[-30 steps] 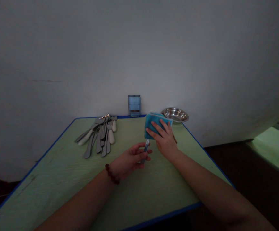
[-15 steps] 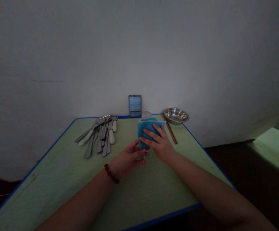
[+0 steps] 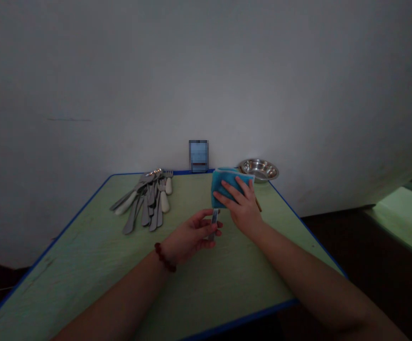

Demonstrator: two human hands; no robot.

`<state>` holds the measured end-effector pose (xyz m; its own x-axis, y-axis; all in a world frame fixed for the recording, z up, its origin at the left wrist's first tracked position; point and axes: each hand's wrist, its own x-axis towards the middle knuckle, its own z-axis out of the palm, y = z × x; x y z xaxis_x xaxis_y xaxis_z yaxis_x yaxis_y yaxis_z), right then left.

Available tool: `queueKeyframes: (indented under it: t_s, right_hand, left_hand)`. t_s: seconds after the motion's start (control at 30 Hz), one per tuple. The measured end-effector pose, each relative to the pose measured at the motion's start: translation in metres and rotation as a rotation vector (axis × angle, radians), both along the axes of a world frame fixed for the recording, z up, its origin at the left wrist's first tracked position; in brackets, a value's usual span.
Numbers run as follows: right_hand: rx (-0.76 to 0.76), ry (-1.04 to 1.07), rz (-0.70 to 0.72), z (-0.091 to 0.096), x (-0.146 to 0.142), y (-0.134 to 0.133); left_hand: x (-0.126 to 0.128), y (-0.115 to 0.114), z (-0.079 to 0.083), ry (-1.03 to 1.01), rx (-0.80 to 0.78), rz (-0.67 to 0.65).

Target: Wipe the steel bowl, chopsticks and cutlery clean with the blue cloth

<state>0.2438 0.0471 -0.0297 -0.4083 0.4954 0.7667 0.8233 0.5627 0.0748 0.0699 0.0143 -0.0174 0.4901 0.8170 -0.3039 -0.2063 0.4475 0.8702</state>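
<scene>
My left hand (image 3: 201, 232) is closed around the flat, shiny handle of a metal utensil (image 3: 214, 217), with thumb and fingers gripping it. The utensil's far end is hidden behind a folded blue cloth (image 3: 220, 189), so its kind does not show. My right hand (image 3: 243, 206) grips the cloth from the right, fingers laid across its front, just above and right of my left hand. Whether cloth and utensil touch cannot be made out.
On the left of the green table (image 3: 120, 284) lies a pile of metal cutlery (image 3: 149, 203), some with white handles. A stainless steel bowl (image 3: 261, 169) stands at the back right, with chopsticks (image 3: 258, 204) partly behind the cloth. A blurred-out screen (image 3: 199, 156) leans against the wall.
My right hand and the cloth have moved up and to the right, baring more of the utensil's handle. A pale rounded end seen behind the cloth earlier is now hidden.
</scene>
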Motion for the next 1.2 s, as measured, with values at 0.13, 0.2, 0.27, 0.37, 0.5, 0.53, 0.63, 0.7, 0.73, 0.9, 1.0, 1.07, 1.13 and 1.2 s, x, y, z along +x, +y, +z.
queueKeyframes:
  t_s: [0.13,0.2,0.27,0.37,0.5,0.53,0.63,0.7,0.73,0.9,1.0,1.07,1.13,1.2]
  right_hand:
    - [0.003,0.036,-0.049,0.0021,0.0038,0.0021]
    - [0.011,0.054,-0.053,0.0029,0.0056,0.003]
    - [0.01,0.063,-0.055,0.0034,0.007,0.0035]
    - [0.002,0.071,-0.06,0.0041,0.0079,0.0033]
    - [-0.009,0.086,-0.051,0.0044,0.006,0.0019]
    - [-0.016,0.089,-0.044,0.0043,0.0051,0.0015]
    - [-0.056,0.107,-0.007,0.0037,0.0026,0.0007]
    - [-0.097,0.134,0.031,0.0032,0.0015,0.0002]
    - [-0.122,0.153,0.051,0.0029,0.0013,-0.0001]
    - [-0.313,0.274,0.131,0.0013,0.0032,-0.001]
    - [-0.403,0.352,0.207,0.0005,0.0044,-0.0001]
    - [-0.432,0.405,0.29,-0.0005,0.0043,0.0013]
    - [-0.455,0.471,0.376,-0.0021,0.0035,0.0027]
    - [-0.488,0.533,0.433,-0.0043,0.0024,0.0036]
  left_hand:
    - [0.0009,-0.002,0.0024,0.06,0.014,-0.043]
    - [0.0012,-0.002,0.0025,0.066,0.02,-0.05]
    - [0.0012,-0.0016,0.0016,0.061,0.024,-0.055]
    - [0.0011,-0.0007,-0.0007,0.042,0.024,-0.066]
    - [0.0004,0.0002,-0.0042,0.042,0.042,-0.063]
    - [0.0002,0.0003,-0.0049,0.041,0.047,-0.06]
    - [-0.0001,0.0003,-0.0055,0.035,0.059,-0.048]
    - [0.0002,-0.0001,-0.0046,0.035,0.061,-0.031]
    - [0.0005,-0.0004,-0.0039,0.032,0.06,-0.019]
    - [0.0012,-0.0003,-0.0013,0.004,0.067,0.056]
    - [0.0006,0.001,-0.002,0.007,0.069,0.075]
    - [0.0005,0.0019,-0.0032,0.018,0.068,0.093]
    - [0.0007,0.0027,-0.0042,0.023,0.071,0.127]
    - [0.001,0.0034,-0.0047,0.014,0.078,0.162]
